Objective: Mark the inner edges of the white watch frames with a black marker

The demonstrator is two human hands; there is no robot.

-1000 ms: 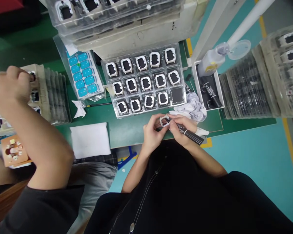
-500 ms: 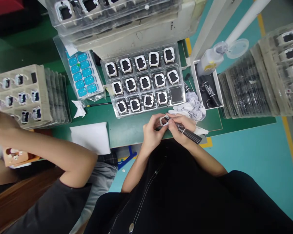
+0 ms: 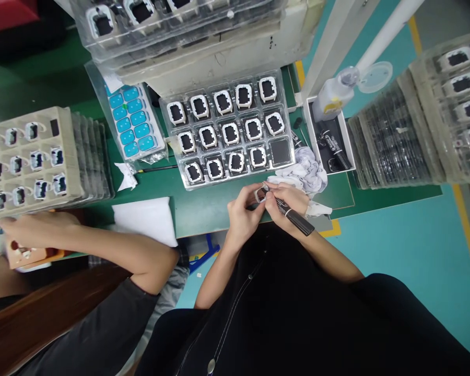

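Close to the table's front edge, my left hand (image 3: 243,213) pinches a small white watch case (image 3: 258,195) between thumb and fingers. My right hand (image 3: 285,205) is closed around a black marker pen (image 3: 297,220), its tip end against the case and its thick end pointing down to the right. My fingers hide part of the case and the tip itself. Just beyond my hands lies a clear plastic tray (image 3: 188,183) with rows of similar white cases; its front right pocket (image 3: 281,152) holds no case.
A crumpled cloth (image 3: 307,169) lies right of the tray, beside a white box (image 3: 351,151) with a bottle (image 3: 332,96) and markers. Stacked trays (image 3: 399,130) stand at right, others (image 3: 72,151) at left. A co-worker's arm (image 3: 113,245) reaches in from the left, near white paper (image 3: 144,219).
The marker's thick end has swung slightly down and left in my right hand. The co-worker's arm has moved down and right, from over the left trays to the orange container.
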